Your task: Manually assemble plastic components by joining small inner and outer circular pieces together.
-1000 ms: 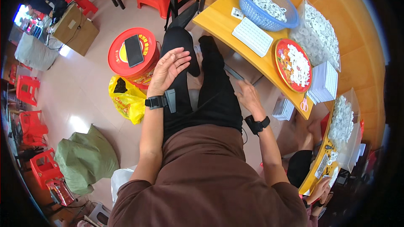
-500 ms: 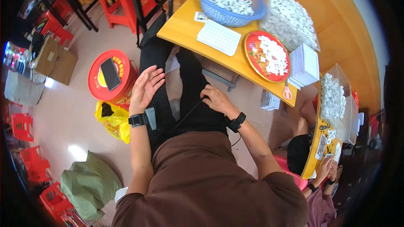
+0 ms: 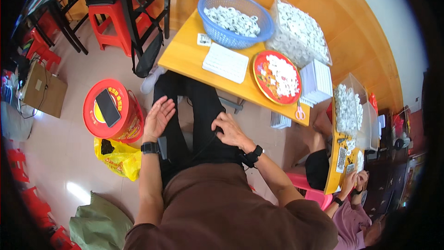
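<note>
My left hand (image 3: 159, 116) is held above my left thigh, palm turned inward, fingers stretched and holding nothing. Over my right thigh, my right hand (image 3: 230, 130) has its fingers curled around a thin black cable (image 3: 201, 146), which runs down toward my lap. A small dark piece shows at the fingertips, too small to make out. Both wrists wear black bands. Ahead of me on the yellow table (image 3: 185, 58) lie a white gridded card stack (image 3: 225, 63) and a red round tray (image 3: 259, 81) of small white pieces.
A blue basket (image 3: 206, 23) and a clear bin (image 3: 300, 32), both full of white rings, stand behind the tray. Pink scissors (image 3: 300, 112) lie at the table's corner. At left, a red bucket (image 3: 95, 120) carries a phone (image 3: 107, 107). Another person's hands (image 3: 354, 181) work at right.
My view has shifted, so the table and bucket appear further left, with the table lower. A white shoe now shows left of my legs. Both hands keep nearly the same poses.
</note>
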Motion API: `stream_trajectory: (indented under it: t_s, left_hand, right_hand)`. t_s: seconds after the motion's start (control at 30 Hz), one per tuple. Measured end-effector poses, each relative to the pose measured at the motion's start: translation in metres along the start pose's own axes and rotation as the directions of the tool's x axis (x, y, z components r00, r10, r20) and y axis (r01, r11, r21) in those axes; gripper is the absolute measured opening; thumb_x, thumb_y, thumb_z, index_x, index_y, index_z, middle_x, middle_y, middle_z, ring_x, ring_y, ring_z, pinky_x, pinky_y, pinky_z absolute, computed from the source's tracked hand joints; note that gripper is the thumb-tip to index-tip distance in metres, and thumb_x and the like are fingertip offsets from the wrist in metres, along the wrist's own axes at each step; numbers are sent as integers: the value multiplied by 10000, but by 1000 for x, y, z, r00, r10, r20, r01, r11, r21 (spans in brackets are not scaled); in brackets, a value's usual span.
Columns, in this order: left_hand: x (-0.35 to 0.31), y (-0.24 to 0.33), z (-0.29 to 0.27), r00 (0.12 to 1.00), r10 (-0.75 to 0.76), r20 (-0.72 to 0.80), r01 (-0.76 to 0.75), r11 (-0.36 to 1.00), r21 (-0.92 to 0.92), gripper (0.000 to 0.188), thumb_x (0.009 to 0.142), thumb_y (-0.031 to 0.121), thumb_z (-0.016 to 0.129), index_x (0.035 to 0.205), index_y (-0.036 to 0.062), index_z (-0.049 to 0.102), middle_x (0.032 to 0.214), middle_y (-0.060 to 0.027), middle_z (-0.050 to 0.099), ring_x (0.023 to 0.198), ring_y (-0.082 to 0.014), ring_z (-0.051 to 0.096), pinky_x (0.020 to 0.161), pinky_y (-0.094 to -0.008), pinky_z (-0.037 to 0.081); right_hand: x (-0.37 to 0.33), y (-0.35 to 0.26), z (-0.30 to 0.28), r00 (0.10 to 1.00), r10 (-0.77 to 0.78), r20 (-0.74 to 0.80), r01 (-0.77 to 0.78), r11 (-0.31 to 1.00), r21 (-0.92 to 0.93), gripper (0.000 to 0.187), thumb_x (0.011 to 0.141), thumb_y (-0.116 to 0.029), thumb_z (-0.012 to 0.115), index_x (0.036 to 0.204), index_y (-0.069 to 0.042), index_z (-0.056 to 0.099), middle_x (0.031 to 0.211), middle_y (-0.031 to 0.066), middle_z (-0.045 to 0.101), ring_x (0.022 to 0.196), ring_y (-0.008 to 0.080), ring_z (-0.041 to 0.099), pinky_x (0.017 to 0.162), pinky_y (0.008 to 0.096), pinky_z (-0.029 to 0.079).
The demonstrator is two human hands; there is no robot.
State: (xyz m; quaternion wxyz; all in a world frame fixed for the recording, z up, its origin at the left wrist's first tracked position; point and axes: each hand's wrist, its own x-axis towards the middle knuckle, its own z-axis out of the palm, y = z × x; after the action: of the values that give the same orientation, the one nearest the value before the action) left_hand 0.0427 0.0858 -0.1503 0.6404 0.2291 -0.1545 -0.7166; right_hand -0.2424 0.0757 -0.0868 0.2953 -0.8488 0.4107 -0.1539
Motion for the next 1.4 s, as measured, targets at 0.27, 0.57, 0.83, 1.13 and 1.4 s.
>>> stream_trajectory:
  t_s: [0.27,0.57,0.83,1.13,1.4]
  left_hand:
    - [11,3,-19,998,2,-65,-15,981,-196,385,908,233,495,1232,34,433,1197,-151,515,1108,-252,510,966,-407,405]
    - [32,7,-28,995,-97,-30,81,938,-338,396,902,266,500,1237,63,440,1172,-136,544,1079,-246,534,949,-417,414]
    - [46,9,-53,953,-294,72,302,907,-293,437,900,274,507,1273,76,394,1186,-139,527,1102,-264,510,989,-435,368]
    - [50,1,-50,937,-328,119,348,905,-246,462,900,284,508,1290,79,373,1211,-134,495,1151,-259,461,1003,-421,344]
    - [39,-10,-36,960,-272,-71,266,960,-88,403,904,272,503,1242,69,416,1189,-132,509,1130,-260,476,984,-397,371]
  right_hand:
    - [40,26,-25,903,-4,430,-115,961,250,165,702,-150,638,862,-114,617,883,46,509,935,215,441,845,328,334]
    - [52,33,-12,881,181,438,-284,941,183,81,698,-147,719,719,-104,653,659,-4,513,673,124,466,606,269,365]
    - [53,4,0,810,405,424,-519,832,195,116,668,-173,752,755,-133,687,560,-21,552,527,61,485,514,231,404]
    - [33,15,27,884,461,78,-465,852,240,73,650,-90,738,698,-82,684,508,-32,525,471,48,452,471,211,374]
    - [27,38,37,835,517,-188,-381,791,479,62,649,-56,706,689,-53,659,465,-21,444,459,55,406,453,234,337]
